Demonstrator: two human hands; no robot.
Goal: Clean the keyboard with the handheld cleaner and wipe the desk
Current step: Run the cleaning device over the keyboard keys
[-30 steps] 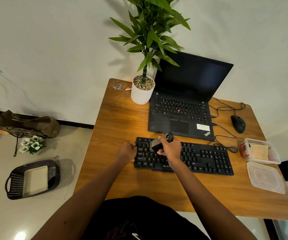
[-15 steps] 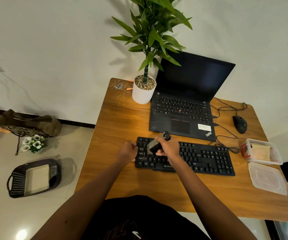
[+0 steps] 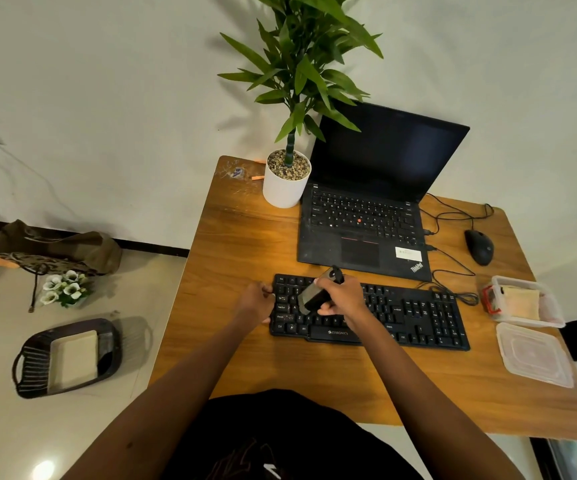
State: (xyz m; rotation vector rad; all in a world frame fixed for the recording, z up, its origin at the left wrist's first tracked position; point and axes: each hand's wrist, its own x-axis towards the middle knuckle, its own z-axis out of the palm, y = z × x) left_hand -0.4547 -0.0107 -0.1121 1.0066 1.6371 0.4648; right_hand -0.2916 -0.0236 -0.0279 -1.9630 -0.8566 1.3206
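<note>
Two hands: your left hand (image 3: pixel 254 301) grips the keyboard (image 3: pixel 418 313) at 9 o'clock to steady it; your right hand (image 3: pixel 344 296) clasps the handheld cleaner (image 3: pixel 311 294).

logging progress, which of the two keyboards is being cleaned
The standalone keyboard nearest the person, not the one built into the laptop: the right hand holds the handheld cleaner on its left end, the left hand grips its edge.

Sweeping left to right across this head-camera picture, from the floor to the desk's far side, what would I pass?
First the dark basket on the floor → left hand holding the keyboard end → handheld cleaner → black mouse → clear plastic lid.
</note>
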